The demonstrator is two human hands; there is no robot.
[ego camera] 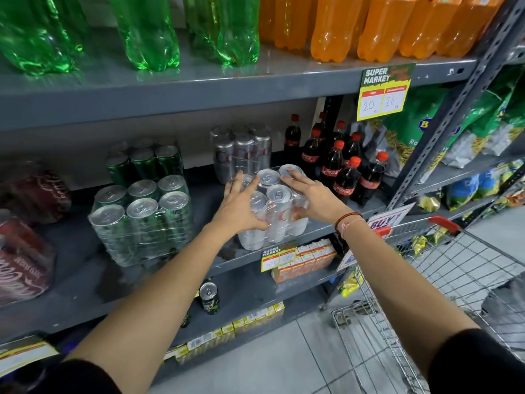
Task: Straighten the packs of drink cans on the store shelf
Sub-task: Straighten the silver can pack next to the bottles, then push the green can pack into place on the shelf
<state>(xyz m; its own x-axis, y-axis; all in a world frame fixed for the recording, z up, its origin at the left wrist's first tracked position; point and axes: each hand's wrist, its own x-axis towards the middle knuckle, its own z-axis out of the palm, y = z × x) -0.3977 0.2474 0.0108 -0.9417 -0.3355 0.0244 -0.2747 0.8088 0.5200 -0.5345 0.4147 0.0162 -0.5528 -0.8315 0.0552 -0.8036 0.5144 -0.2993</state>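
A shrink-wrapped pack of silver cans (pixel 277 206) stands near the front edge of the grey middle shelf (pixel 85 251), turned at an angle to the edge. My left hand (pixel 240 207) grips its left side and top. My right hand (pixel 312 197) lies over its right side with fingers across the can tops. A second silver pack (pixel 241 150) stands behind it. To the left, a pack of green cans (pixel 142 220) sits at the front and another green pack (pixel 145 163) behind. Red can packs (pixel 25 251) lie at the far left.
Small cola bottles (pixel 341 169) stand just right of the silver pack. Green and orange bottles (pixel 335 29) fill the upper shelf. A wire shopping cart (pixel 426 280) stands at my right. A loose can (pixel 208 297) and juice cartons (pixel 306 260) sit on the lower shelf.
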